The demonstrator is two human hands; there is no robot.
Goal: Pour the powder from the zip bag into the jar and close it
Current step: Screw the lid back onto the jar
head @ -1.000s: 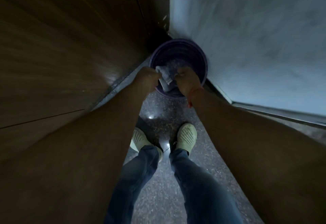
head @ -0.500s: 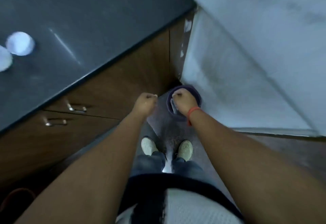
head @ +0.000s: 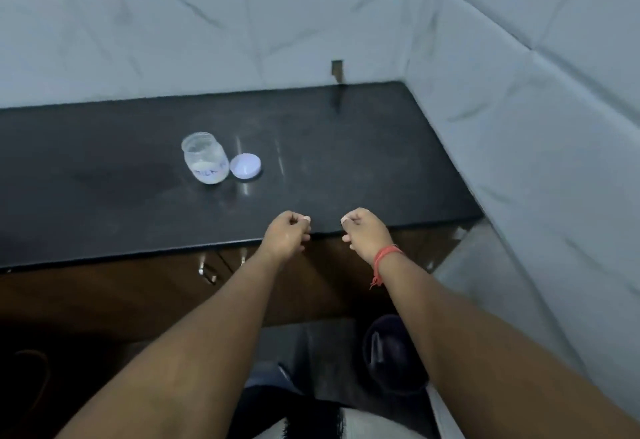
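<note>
Clearly the jar [head: 205, 158] is standing open and upright on the dark counter [head: 346, 148], with pale powder lying in its lower part, and its white lid [head: 245, 166] is lying flat just beside it on the right. Both hands are hovering over the counter's front edge, well apart from the jar: the left hand [head: 286, 232] and the right hand [head: 363, 231] are each loosely curled with fingers together, gripping nothing. No zip bag is showing anywhere, though the dim bin [head: 391, 352] on the floor is too dark to read. The chief risk is lying in the reach: a careless knuckle could be tipping the uncapped jar and spilling powder, or nudging the lid off toward the edge. Cross-threading is also threatening if the lid is going on tilted.
</note>
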